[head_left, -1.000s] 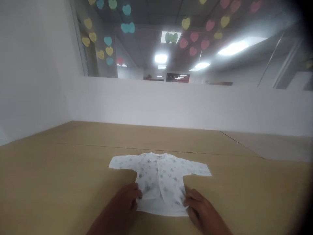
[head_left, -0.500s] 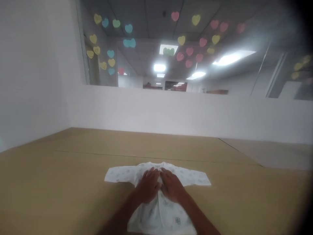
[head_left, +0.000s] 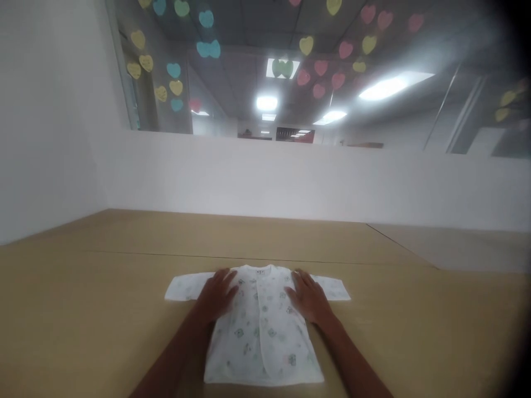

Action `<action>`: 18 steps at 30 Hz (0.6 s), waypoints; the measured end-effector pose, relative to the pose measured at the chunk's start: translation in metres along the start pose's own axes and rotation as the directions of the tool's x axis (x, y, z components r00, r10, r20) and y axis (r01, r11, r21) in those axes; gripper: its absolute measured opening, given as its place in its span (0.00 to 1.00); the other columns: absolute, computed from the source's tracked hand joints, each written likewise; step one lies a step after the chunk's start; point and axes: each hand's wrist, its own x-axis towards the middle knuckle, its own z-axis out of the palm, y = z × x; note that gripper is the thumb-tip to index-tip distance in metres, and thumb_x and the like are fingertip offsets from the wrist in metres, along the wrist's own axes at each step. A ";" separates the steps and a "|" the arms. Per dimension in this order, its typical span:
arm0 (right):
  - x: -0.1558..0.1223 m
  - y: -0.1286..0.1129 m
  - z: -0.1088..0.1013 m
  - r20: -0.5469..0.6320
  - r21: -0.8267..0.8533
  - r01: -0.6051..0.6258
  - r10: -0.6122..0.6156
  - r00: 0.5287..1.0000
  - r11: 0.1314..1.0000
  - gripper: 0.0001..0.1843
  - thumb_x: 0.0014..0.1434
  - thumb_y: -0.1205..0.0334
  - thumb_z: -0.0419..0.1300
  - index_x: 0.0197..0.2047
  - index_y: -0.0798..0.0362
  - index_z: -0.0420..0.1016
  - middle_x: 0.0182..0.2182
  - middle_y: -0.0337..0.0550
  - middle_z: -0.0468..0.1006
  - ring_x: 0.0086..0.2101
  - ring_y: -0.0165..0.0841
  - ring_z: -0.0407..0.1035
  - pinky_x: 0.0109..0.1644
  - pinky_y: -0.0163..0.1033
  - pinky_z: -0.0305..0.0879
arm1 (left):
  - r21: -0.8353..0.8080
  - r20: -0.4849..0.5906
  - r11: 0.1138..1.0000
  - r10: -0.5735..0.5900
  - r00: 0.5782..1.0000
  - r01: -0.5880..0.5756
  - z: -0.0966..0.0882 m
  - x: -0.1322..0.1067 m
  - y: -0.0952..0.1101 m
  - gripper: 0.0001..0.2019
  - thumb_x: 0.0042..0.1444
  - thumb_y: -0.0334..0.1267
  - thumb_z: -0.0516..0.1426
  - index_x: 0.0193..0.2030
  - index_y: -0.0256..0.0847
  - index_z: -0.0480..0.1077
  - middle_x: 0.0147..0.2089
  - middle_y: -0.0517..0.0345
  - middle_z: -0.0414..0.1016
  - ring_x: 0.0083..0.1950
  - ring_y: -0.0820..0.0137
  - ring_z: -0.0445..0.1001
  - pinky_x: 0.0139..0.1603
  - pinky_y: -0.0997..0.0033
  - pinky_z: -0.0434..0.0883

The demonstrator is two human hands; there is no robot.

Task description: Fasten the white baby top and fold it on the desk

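A small white baby shirt point(head_left: 261, 331) with a faint printed pattern lies front side up, its long sleeves stretched out to both sides. Its neckline faces away from me, and a front seam runs down the middle. My left hand point(head_left: 218, 294) lies flat with fingers apart where the left sleeve meets the body. On the opposite shoulder rests my right hand point(head_left: 307, 296), also spread, covering the base of the right sleeve. Neither hand grips the cloth.
The shirt is on a wide tan table point(head_left: 103, 320) with a thin seam across it. Behind it rises a white wall point(head_left: 249, 177) with a window above, dotted with heart-shaped sticky notes point(head_left: 306, 46). A grey surface point(head_left: 464, 249) adjoins at the far right.
Both hands have moved apart from the shirt's upper middle, the left one outward to the left shoulder, the right one to the right shoulder. The front now shows uncovered. The view has tilted slightly.
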 end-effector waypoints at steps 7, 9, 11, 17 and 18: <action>-0.004 0.011 -0.021 0.053 0.069 -0.040 0.036 0.998 0.997 0.32 0.64 0.43 0.41 0.62 0.55 0.62 0.61 0.47 0.59 0.61 0.44 0.51 0.61 0.55 0.50 | -0.049 0.027 0.997 -0.064 0.998 0.065 -0.018 -0.010 -0.027 0.15 0.68 0.33 0.51 0.59 0.41 0.65 0.58 0.55 0.62 0.59 0.62 0.59 0.56 0.61 0.61; -0.008 0.008 -0.029 -0.013 0.088 -0.083 0.084 0.996 0.993 0.28 0.63 0.44 0.43 0.53 0.54 0.70 0.52 0.48 0.69 0.54 0.45 0.60 0.53 0.55 0.57 | -0.110 0.050 0.983 -0.141 0.989 0.146 -0.026 -0.012 -0.027 0.10 0.68 0.34 0.51 0.51 0.44 0.71 0.51 0.58 0.67 0.53 0.62 0.64 0.51 0.63 0.64; -0.009 0.007 -0.031 -0.056 0.064 -0.147 0.151 0.987 0.987 0.25 0.61 0.46 0.45 0.46 0.55 0.73 0.45 0.50 0.72 0.48 0.47 0.63 0.49 0.55 0.58 | -0.133 0.082 0.967 -0.205 0.975 0.215 -0.031 -0.013 -0.027 0.08 0.66 0.38 0.53 0.46 0.44 0.73 0.48 0.58 0.69 0.50 0.61 0.66 0.49 0.61 0.64; 0.000 0.002 -0.029 -0.334 0.170 0.062 -0.001 0.943 0.983 0.15 0.57 0.56 0.55 0.43 0.57 0.72 0.45 0.52 0.71 0.49 0.46 0.61 0.50 0.52 0.58 | -0.114 -0.041 0.987 -0.121 0.992 0.115 -0.022 -0.009 -0.031 0.21 0.53 0.34 0.63 0.54 0.42 0.67 0.54 0.56 0.64 0.57 0.57 0.59 0.54 0.51 0.59; -0.003 -0.005 -0.034 -0.400 0.251 0.187 -0.074 0.914 0.950 0.12 0.57 0.59 0.56 0.42 0.56 0.72 0.44 0.50 0.71 0.47 0.43 0.62 0.50 0.50 0.60 | -0.162 -0.087 0.986 -0.055 0.995 0.040 -0.018 -0.008 -0.029 0.20 0.54 0.30 0.61 0.53 0.43 0.67 0.54 0.57 0.64 0.56 0.59 0.59 0.55 0.53 0.59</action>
